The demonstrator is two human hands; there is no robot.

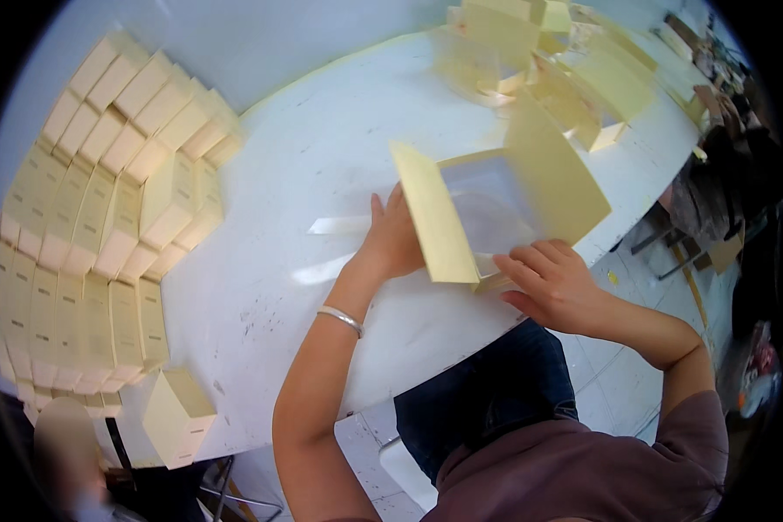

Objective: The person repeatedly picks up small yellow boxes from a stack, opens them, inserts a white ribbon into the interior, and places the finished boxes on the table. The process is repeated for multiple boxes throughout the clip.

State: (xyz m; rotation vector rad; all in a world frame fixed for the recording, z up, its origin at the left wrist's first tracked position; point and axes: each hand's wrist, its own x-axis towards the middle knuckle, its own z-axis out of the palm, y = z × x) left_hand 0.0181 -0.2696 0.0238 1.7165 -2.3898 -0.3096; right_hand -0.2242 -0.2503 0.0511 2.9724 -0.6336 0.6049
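Observation:
A pale yellow box (pixel 496 165) stands on the white table in front of me, its flap-like panels raised at left and right. Inside it is a whitish, see-through-looking surface. My left hand (pixel 396 239) rests against the outer side of the left panel, thumb and a finger stretched upward; the panel hides its other fingers. At the box's near right corner, my right hand (pixel 544 278) has bent fingers over the near wall with the thumb lower down, gripping the edge. Two white strips (pixel 339 225) (pixel 320 271) show on the tabletop beside my left wrist.
Closed cream boxes (pixel 96 226) are stacked high at the left. A single box (pixel 179 418) sits at the table's near left edge. Several open yellow boxes (pixel 583 78) crowd the far right. Another person (pixel 70 452) is at the lower left. Clutter and a stool stand beyond the right edge.

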